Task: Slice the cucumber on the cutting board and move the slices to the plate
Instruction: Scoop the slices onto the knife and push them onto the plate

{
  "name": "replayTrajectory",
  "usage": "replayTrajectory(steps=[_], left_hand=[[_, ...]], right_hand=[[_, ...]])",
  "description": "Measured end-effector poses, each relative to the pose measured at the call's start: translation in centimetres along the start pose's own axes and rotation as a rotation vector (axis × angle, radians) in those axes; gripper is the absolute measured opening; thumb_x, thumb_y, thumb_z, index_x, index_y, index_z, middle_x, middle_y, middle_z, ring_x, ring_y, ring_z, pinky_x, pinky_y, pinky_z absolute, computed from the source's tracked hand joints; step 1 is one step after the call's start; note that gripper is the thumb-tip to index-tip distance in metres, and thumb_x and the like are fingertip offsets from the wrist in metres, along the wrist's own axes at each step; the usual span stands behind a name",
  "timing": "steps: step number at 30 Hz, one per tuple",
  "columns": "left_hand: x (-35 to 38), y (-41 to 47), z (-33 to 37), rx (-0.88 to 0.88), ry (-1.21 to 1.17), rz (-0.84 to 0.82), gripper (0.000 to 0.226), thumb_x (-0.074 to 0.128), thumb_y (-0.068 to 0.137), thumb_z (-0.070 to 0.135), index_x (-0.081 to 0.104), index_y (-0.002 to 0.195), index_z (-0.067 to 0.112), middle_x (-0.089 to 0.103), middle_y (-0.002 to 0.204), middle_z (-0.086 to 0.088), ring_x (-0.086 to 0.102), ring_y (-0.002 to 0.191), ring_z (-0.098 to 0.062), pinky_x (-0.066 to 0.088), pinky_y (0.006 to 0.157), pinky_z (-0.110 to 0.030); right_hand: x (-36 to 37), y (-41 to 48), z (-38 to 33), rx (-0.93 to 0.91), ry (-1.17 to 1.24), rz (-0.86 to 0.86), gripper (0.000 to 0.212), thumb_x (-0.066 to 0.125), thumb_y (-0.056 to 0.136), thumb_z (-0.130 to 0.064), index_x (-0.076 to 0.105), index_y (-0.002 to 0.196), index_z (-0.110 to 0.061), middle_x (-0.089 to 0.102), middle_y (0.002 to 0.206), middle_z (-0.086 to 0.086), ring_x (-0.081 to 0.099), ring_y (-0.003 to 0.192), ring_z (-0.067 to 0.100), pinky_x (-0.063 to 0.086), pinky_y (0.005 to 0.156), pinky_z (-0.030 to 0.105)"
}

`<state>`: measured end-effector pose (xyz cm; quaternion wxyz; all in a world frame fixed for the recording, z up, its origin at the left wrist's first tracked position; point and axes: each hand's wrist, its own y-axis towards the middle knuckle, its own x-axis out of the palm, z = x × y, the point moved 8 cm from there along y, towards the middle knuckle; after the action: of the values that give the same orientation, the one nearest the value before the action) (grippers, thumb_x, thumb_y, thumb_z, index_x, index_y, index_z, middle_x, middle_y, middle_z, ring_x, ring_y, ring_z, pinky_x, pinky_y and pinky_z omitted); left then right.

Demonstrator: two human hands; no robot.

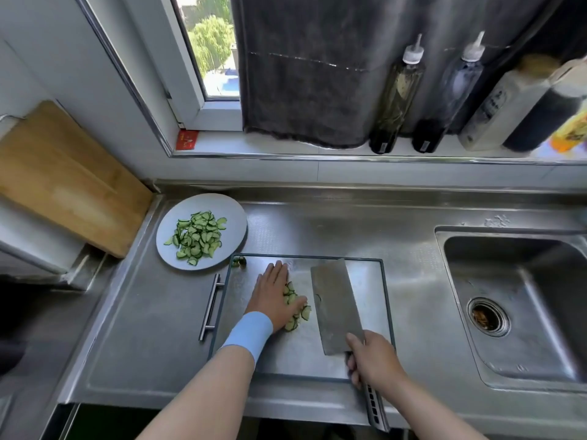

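**Two hands at the board, one pile of slices left**

Head view: the left hand [273, 293] lay flat, fingers straight, against loose cucumber slices [297, 308] on the steel cutting board [365, 274]. The right hand [374, 360] gripped the cleaver [333, 300] by its handle, the blade just right of them. More slices were heaped on the grey plate [235, 217] on the counter [143, 312]. Labels on the sill bottles [397, 100] and the red card [187, 140] were unreadable.

Green cucumber slices [197, 238] on grey plate [236, 223], steel-grey cutting board [365, 281] & cleaver [335, 304], lt-blue wristband [251, 330].
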<state>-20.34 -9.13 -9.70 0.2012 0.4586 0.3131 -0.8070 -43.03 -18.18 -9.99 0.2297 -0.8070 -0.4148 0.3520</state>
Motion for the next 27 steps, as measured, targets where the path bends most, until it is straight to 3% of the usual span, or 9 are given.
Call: replayTrajectory(steps=[2,4,7,9,12,16,23,27], left_hand=[[0.1,-0.4,0.0,0.010,-0.127,0.029,0.082,0.048,0.090,0.058,0.012,0.154,0.022,0.009,0.161,0.005,0.003,0.147,-0.010,0.013,0.120,-0.036],[-0.2,-1.5,0.6,0.094,-0.108,0.106,0.072,0.047,0.091,0.055,0.022,0.151,0.024,0.021,0.158,0.004,0.012,0.145,-0.012,0.012,0.120,-0.031],[-0.4,-2.6,-0.1,0.117,-0.015,0.242,0.078,0.039,0.090,0.060,0.013,0.154,0.024,0.002,0.160,0.009,-0.005,0.148,-0.012,-0.004,0.119,-0.031],[0.0,-2.5,-1.5,0.022,-0.110,0.217,0.086,0.046,0.089,0.060,0.005,0.155,0.022,-0.009,0.159,0.011,-0.010,0.147,-0.010,-0.007,0.118,-0.028],[0.7,-2.3,-1.5,0.041,-0.169,0.157,0.094,0.051,0.086,0.062,0.000,0.155,0.022,-0.013,0.159,0.011,-0.013,0.146,-0.007,-0.007,0.119,-0.029],[1.3,-2.0,-0.9,0.067,-0.149,0.148,0.099,0.042,0.079,0.073,-0.003,0.154,0.027,-0.020,0.157,0.013,-0.021,0.144,-0.006,-0.009,0.119,-0.031],[1.4,-2.0,-1.1,0.070,-0.172,0.208,0.088,0.041,0.080,0.070,0.004,0.152,0.037,-0.014,0.160,0.012,-0.019,0.144,-0.005,-0.002,0.120,-0.033],[1.4,-1.9,-1.2,0.069,-0.188,0.229,0.084,0.040,0.082,0.068,0.013,0.153,0.033,-0.010,0.160,0.012,-0.018,0.145,-0.007,0.000,0.119,-0.033]], right_hand=[[1.1,0.1,-0.4,0.003,0.052,-0.035,0.026,0.048,0.105,-0.027,0.058,0.091,-0.007,0.064,0.059,0.010,0.059,0.044,0.029,0.047,0.046,0.031],[1.8,0.0,-0.9,0.007,0.081,-0.052,0.023,0.048,0.105,-0.026,0.058,0.092,-0.009,0.063,0.059,0.011,0.057,0.044,0.028,0.046,0.044,0.030],[2.9,0.3,-1.4,0.018,0.088,-0.089,0.022,0.050,0.104,-0.025,0.059,0.094,-0.008,0.063,0.058,0.011,0.057,0.044,0.029,0.046,0.045,0.031],[3.6,0.5,-1.7,0.018,0.067,-0.118,0.022,0.050,0.104,-0.025,0.058,0.095,-0.007,0.063,0.058,0.010,0.058,0.045,0.029,0.046,0.046,0.031],[4.5,0.8,-2.4,-0.006,0.031,-0.134,0.023,0.050,0.104,-0.026,0.057,0.094,-0.007,0.062,0.057,0.008,0.059,0.044,0.029,0.047,0.048,0.029],[5.6,1.2,-3.3,-0.021,-0.017,-0.147,0.025,0.049,0.104,-0.027,0.056,0.093,-0.006,0.062,0.056,0.008,0.059,0.044,0.028,0.048,0.050,0.027],[7.5,1.4,-4.4,-0.044,-0.078,-0.226,0.028,0.048,0.104,-0.027,0.053,0.088,-0.004,0.060,0.059,0.010,0.057,0.042,0.025,0.048,0.050,0.030],[8.4,1.1,-4.9,-0.041,-0.073,-0.282,0.032,0.044,0.104,-0.027,0.053,0.082,-0.005,0.059,0.059,0.011,0.058,0.044,0.026,0.049,0.056,0.029]])
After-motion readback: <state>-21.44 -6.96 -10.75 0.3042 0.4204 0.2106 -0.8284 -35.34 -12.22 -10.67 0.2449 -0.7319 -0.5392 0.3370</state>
